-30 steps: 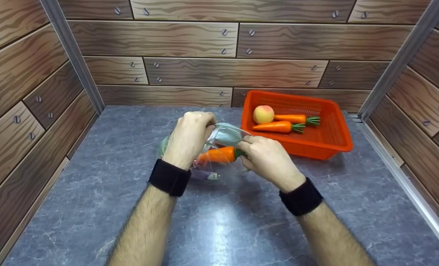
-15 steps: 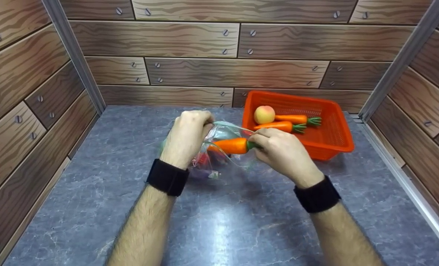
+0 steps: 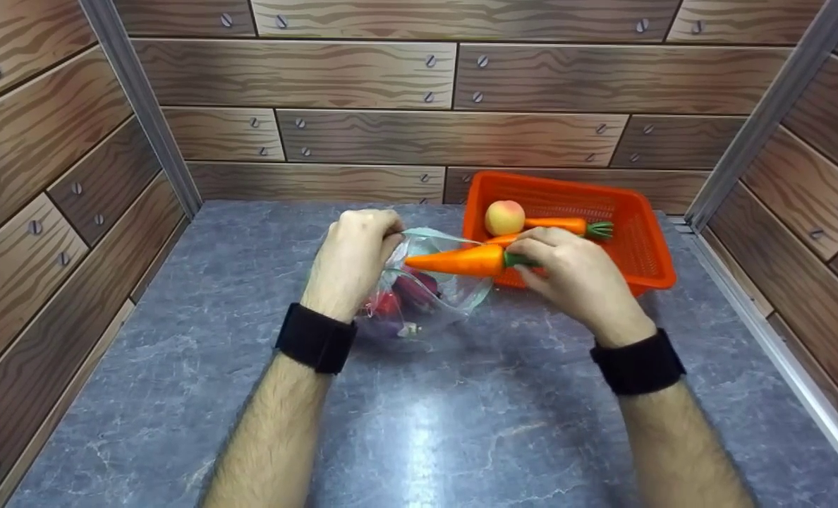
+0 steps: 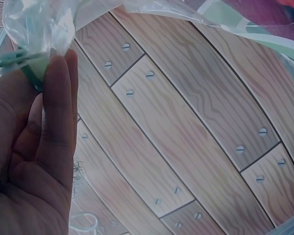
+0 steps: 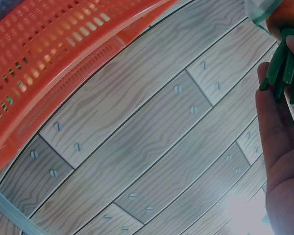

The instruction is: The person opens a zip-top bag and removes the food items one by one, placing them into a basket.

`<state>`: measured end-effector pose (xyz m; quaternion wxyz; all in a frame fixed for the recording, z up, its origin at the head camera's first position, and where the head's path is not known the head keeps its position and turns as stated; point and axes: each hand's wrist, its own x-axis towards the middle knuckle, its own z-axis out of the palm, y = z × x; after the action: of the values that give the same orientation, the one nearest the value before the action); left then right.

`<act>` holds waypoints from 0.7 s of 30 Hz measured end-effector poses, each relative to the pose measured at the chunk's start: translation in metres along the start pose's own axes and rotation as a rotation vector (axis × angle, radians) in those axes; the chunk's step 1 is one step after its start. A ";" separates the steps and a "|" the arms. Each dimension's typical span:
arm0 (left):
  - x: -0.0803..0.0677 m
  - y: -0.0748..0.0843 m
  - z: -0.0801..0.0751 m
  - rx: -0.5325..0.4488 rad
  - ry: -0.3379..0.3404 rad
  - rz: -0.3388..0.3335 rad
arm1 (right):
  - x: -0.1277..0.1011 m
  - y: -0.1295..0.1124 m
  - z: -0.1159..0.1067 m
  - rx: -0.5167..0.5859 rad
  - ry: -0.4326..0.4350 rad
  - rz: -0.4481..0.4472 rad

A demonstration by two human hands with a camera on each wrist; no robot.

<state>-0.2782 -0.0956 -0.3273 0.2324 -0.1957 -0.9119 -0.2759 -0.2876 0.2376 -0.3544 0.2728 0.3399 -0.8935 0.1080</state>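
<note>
Near the middle of the worktop (image 3: 419,423), the left hand (image 3: 352,257) pinches the plastic bag (image 3: 429,296) open. The right hand (image 3: 574,275) holds a carrot (image 3: 458,261) by its green top, just above the bag mouth, beside the orange basket (image 3: 645,261). It looks like the carrot step; next needs careful aim.

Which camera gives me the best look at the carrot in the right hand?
The head view. It shows the whole carrot, orange body pointing left over the clear bag, green top pinched in the right hand. The right wrist view catches only the green stalks and a sliver of orange at its edge. The left wrist view shows none of it.
</note>
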 end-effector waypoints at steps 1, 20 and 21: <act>0.000 0.000 0.000 -0.001 0.001 -0.002 | -0.001 0.003 -0.002 0.003 0.003 0.008; -0.001 -0.006 -0.001 -0.002 0.021 -0.015 | -0.018 0.041 -0.037 0.044 0.134 0.119; -0.001 -0.007 -0.001 -0.001 0.021 -0.019 | -0.020 0.043 -0.038 0.047 0.137 0.128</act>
<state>-0.2804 -0.1013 -0.3300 0.2393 -0.1843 -0.9110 -0.2808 -0.2883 0.2953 -0.3342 0.3179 0.2803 -0.8898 0.1692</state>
